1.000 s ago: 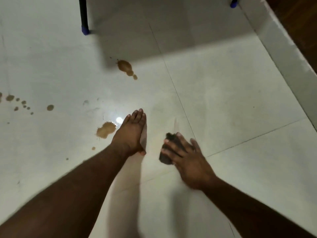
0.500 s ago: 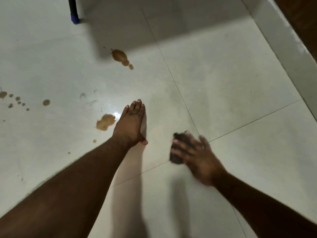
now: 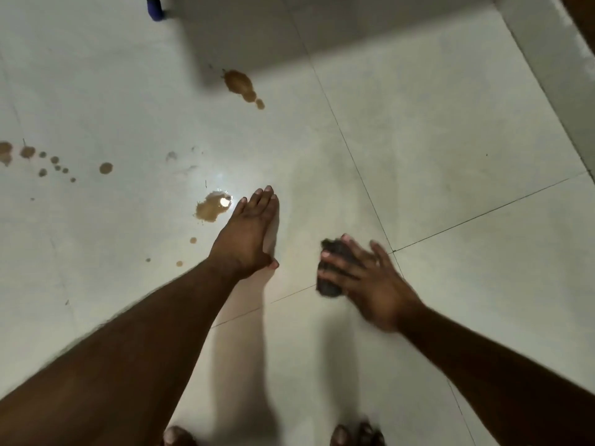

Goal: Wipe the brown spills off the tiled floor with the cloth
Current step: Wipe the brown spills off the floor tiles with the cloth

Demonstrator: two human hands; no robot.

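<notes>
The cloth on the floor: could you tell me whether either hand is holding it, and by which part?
The right hand presses the dark cloth onto the tiled floor, its spread fingers over the top. The left hand lies flat, holding nothing.

Right hand (image 3: 373, 284) presses a dark cloth (image 3: 331, 272) onto the tiled floor (image 3: 450, 140); left hand (image 3: 248, 233) rests flat just beside a brown spill (image 3: 211, 209). Further spills (image 3: 240, 83) lie beyond.
</notes>
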